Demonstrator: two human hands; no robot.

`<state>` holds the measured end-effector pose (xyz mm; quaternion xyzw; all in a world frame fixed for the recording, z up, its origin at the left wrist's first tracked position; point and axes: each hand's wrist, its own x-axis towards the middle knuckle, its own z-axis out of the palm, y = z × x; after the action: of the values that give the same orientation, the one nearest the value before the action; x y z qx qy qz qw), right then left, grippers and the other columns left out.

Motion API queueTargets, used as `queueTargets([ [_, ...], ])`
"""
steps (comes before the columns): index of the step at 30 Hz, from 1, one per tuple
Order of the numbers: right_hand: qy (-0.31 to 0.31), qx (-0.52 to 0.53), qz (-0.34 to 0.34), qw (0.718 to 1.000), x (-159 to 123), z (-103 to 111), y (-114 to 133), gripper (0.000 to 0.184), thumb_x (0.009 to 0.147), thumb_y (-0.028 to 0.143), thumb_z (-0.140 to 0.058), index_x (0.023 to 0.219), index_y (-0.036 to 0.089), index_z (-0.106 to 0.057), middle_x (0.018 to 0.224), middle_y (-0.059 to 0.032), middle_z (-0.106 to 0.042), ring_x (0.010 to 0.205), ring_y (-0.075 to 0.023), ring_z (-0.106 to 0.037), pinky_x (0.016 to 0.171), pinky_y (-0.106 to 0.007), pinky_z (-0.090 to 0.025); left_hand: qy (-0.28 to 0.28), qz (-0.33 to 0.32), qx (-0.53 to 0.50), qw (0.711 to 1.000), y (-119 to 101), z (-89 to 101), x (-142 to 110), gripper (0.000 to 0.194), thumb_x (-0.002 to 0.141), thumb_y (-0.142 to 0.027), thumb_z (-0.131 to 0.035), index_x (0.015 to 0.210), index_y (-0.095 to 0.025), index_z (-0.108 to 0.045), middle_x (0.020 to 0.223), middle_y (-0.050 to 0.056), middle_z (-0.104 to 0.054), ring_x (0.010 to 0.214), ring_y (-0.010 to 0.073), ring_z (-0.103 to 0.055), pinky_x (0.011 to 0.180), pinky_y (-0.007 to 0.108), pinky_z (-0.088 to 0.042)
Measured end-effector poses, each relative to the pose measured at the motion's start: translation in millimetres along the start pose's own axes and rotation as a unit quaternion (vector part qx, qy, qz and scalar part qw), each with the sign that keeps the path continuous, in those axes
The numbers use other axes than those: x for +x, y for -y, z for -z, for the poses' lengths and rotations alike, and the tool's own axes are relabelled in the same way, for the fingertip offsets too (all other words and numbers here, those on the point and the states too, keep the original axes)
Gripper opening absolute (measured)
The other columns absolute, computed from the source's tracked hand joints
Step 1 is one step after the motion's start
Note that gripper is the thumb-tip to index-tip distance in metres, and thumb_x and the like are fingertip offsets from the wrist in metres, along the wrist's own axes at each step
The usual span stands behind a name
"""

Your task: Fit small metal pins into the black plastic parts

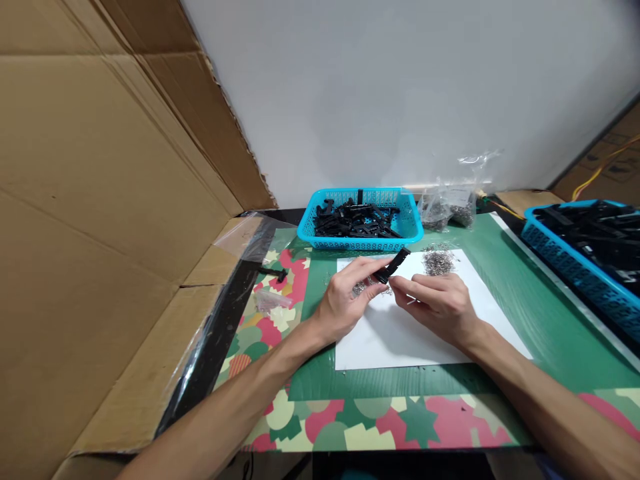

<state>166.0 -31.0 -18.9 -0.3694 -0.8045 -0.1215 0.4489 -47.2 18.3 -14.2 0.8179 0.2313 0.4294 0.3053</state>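
Note:
My left hand [345,297] grips a black plastic part [397,262], long and narrow, tilted up to the right above a white sheet of paper [435,343]. Close against its lower end, my right hand [440,303] is closed in a pinch. Whatever those fingertips hold is too small to name; a thin pale sliver shows below them. A pile of small shiny metal pieces [439,260] lies on the sheet beyond my right hand. More small metal pieces [359,287] lie partly hidden behind my left hand.
A blue basket [360,244] of black plastic parts stands at the back, another blue basket [575,257] at the right. Clear plastic bags [450,208] sit by the wall. A black piece [274,273] and small bag [273,301] lie left. Cardboard [100,200] walls the left side.

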Motion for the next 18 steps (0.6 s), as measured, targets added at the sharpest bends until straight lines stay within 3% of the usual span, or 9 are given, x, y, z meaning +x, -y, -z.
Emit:
queueTargets([
  [13,-0.002,0.032,-0.020,0.999,2.2,-0.6,2.9,0.020,0.095,0.006,-0.062,0.091,0.018,-0.077,0.053,0.0076,-0.049,0.047,-0.0063,-0.033,0.047,-0.023,-0.028,0.000,0.000,-0.020,1.000,0.1,-2.9,-1.5,0.046,0.099,-0.014,-0.067,0.143,-0.026,-0.068,0.126,0.010,-0.074,0.115,0.0225,-0.070,0.100,0.040,-0.060],
  [18,-0.006,0.042,-0.018,0.999,0.1,-2.7,2.3,0.018,0.095,0.006,-0.064,0.097,0.018,-0.078,0.054,0.0067,-0.053,0.047,-0.0065,-0.036,0.048,-0.023,-0.030,-0.007,0.036,-0.060,0.998,2.2,-3.6,-2.1,0.043,0.097,-0.016,-0.071,0.139,-0.025,-0.072,0.128,0.010,-0.075,0.117,0.0242,-0.071,0.101,0.040,-0.059],
])
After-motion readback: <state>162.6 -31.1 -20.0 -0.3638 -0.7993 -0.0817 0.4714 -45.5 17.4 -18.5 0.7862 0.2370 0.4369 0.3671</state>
